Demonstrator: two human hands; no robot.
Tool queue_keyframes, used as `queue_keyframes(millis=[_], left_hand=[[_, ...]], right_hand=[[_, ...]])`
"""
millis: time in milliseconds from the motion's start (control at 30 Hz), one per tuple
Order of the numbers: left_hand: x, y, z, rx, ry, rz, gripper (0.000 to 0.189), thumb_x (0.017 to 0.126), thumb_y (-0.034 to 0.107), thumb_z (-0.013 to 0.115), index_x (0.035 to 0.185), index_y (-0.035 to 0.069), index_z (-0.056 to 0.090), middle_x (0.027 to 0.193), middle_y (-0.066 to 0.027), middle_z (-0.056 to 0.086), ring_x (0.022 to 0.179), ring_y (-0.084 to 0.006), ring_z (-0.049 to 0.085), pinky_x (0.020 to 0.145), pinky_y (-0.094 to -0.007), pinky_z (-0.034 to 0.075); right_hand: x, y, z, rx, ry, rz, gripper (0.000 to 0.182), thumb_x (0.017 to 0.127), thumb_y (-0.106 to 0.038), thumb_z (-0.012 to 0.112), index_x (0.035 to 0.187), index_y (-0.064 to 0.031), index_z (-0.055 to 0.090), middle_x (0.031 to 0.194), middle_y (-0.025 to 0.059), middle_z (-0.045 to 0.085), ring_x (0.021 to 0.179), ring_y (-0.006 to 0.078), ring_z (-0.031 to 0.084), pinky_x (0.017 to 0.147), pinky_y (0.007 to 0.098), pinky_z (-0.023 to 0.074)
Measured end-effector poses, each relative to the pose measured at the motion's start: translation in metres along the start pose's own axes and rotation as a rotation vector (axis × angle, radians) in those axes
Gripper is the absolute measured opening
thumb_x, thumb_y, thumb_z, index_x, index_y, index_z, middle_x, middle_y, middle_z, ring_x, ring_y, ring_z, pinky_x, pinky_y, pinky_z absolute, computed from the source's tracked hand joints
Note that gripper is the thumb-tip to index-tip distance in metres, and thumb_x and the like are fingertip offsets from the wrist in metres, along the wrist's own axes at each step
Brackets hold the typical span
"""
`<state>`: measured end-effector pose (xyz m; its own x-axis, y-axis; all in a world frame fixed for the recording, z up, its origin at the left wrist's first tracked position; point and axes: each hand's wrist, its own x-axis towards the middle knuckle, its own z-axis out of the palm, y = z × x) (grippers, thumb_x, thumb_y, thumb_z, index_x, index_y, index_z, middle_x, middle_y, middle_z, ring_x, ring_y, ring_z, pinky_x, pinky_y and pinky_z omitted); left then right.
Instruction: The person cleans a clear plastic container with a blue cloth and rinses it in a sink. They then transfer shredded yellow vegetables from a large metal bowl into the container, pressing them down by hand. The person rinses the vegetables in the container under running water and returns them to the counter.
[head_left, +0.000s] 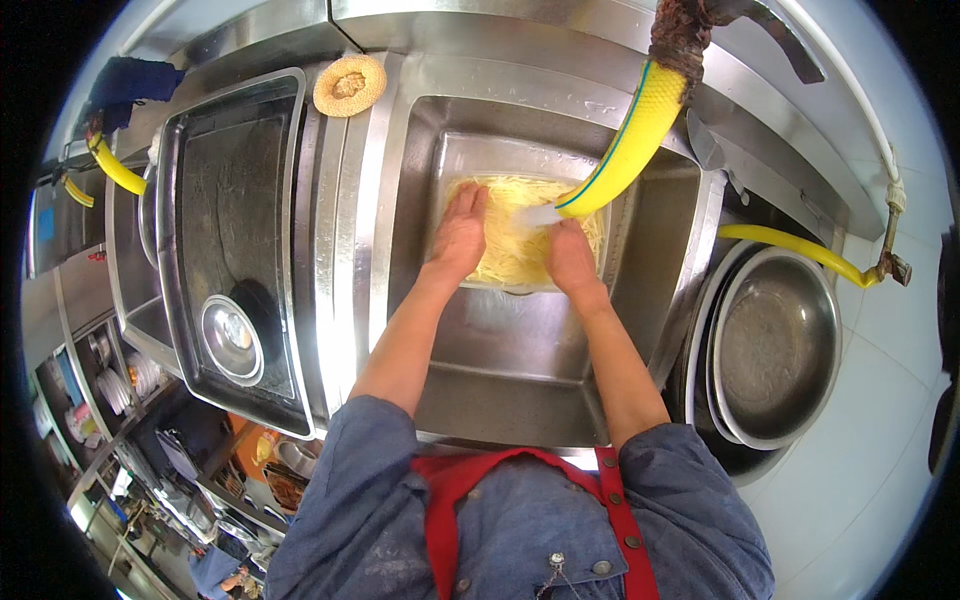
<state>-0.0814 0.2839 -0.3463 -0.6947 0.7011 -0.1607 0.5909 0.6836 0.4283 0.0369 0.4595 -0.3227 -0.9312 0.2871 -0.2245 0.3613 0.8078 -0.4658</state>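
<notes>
A clear plastic container (611, 236) stands in a stainless steel sink (510, 337). It holds water and a mass of thin pale-yellow strips (510, 255), which look like shredded potato. My left hand (459, 229) reaches into the container's left side, its fingertips down among the strips. On the right side, my right hand (571, 255) is bent into the strips, and its fingers are mostly hidden. Between the hands, water streams from the mouth of a yellow hose (630, 142). The hose hangs from a rusty tap (679, 34) and passes just above my right hand.
Left of the sink lies a large dark metal tray (232, 202) with a small steel bowl (232, 339) inside. A round woven pad (349, 85) rests on the ledge. Large metal basins (776, 349) lean at the right beneath another yellow hose (795, 238). A person (214, 574) is far off at lower left.
</notes>
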Motion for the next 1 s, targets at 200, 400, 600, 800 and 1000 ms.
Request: queue_keyframes(millis=[200,400,600,800,1000], left_hand=[[-0.006,0.014,-0.012,-0.099,0.019,0.139,0.056,0.085,-0.002,0.051,0.141,-0.001,0.045,0.155,-0.0183,0.028,0.145,-0.0328,0.027,0.118,-0.0421,0.029],[-0.01,0.023,0.007,0.053,-0.096,0.188,0.057,0.093,0.019,0.057,0.142,-0.004,0.04,0.161,-0.0158,0.019,0.149,-0.0297,0.018,0.121,-0.0454,0.016],[-0.016,0.026,-0.004,0.073,-0.161,0.156,0.067,0.092,0.024,0.061,0.146,-0.004,0.033,0.161,-0.0157,0.018,0.151,-0.029,0.014,0.121,-0.0489,0.013],[-0.026,0.029,-0.004,0.141,-0.222,0.163,0.079,0.087,0.031,0.068,0.148,-0.001,0.031,0.161,-0.0154,0.018,0.15,-0.0298,0.016,0.12,-0.0544,0.013],[-0.023,0.031,0.001,0.146,-0.201,0.14,0.076,0.087,0.03,0.067,0.148,0.0,0.033,0.162,-0.0156,0.017,0.151,-0.0296,0.015,0.12,-0.0547,0.01]], right_hand=[[0.0,-0.009,0.016,0.051,0.1,-0.134,0.047,0.079,0.006,0.052,0.127,0.0037,0.054,0.135,0.0247,0.05,0.129,0.0392,0.046,0.112,0.0434,0.0351],[0.0,-0.005,0.038,-0.06,0.081,-0.233,0.029,0.081,-0.001,0.055,0.109,0.0031,0.061,0.13,0.0235,0.052,0.131,0.0396,0.043,0.113,0.052,0.0316],[-0.022,-0.027,0.001,-0.075,-0.043,-0.148,0.034,0.088,-0.007,0.051,0.119,0.0037,0.059,0.14,0.024,0.046,0.141,0.0383,0.033,0.115,0.053,0.0287],[-0.055,-0.023,0.033,-0.093,-0.029,-0.165,0.049,0.091,-0.006,0.045,0.139,0.0027,0.044,0.151,0.0219,0.037,0.144,0.0372,0.03,0.116,0.0509,0.0278],[-0.052,-0.027,0.019,-0.074,-0.13,-0.11,0.053,0.091,-0.005,0.045,0.143,0.0037,0.04,0.153,0.0225,0.033,0.145,0.0384,0.028,0.117,0.0504,0.025]])
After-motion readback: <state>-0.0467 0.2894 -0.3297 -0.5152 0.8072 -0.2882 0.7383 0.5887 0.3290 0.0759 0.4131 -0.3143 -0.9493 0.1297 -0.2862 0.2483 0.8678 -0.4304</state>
